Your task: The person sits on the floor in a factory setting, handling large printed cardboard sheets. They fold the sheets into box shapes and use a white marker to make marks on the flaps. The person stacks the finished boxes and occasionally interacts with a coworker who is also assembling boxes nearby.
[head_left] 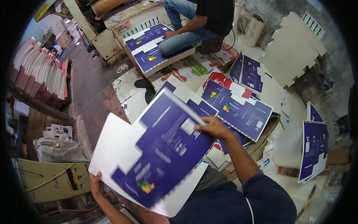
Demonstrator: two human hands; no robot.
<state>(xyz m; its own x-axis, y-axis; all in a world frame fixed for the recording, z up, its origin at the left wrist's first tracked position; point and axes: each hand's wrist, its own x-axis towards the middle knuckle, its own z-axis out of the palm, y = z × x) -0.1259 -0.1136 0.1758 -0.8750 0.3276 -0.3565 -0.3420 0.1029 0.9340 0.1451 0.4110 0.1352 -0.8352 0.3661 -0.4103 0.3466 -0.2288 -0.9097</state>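
Observation:
My left hand (pixel 96 183) grips the white left edge of a printed cardboard sheet (pixel 153 149), its thumb on top. The sheet is purple and white with stepped outlines and a strip of colour marks along one edge. My right hand (pixel 213 127) is closed on the sheet's far right edge, thumb over the printed face. The sheet is held tilted above my lap, slightly blurred. Another white edge shows beneath it; how many sheets are in my hands I cannot tell. Just beyond my right hand lie loose printed sheets (pixel 244 114) of the same purple kind.
A person in jeans (pixel 190 39) sits at the far side, a hand on a stack of purple sheets (pixel 147 63). Tall stacks of sheets (pixel 41 71) stand at left. A beige metal panel (pixel 52 181) is near my left arm. More purple sheets (pixel 314 149) stand at right.

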